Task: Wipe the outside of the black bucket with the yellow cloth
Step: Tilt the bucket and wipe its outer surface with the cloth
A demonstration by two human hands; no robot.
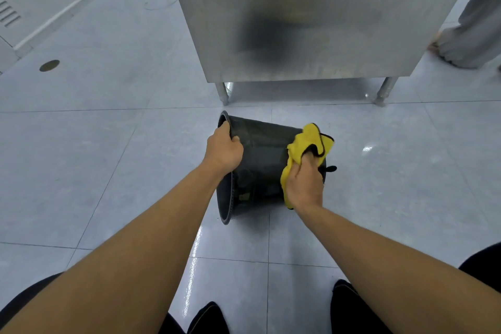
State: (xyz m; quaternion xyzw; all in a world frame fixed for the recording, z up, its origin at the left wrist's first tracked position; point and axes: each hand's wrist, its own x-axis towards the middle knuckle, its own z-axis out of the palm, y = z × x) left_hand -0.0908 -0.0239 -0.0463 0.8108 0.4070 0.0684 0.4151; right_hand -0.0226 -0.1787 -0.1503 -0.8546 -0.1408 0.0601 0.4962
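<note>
Your right hand point(303, 182) clenches the fluffy yellow cloth point(306, 144) against the smooth black bucket point(263, 157), tipped sideways; your left hand point(223, 148) clamps its round rim.

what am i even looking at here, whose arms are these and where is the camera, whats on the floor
There is no machine here. A person wears a camera on the head, so you look down along their own two bare arms. On the tiled floor a black bucket lies tipped on its side, its open mouth toward the left. The left hand has a grip on the bucket's rim and steadies it. The right hand holds a bunched yellow cloth pressed against the bucket's outer wall near its base. Behind stands a steel cabinet on short legs.
</note>
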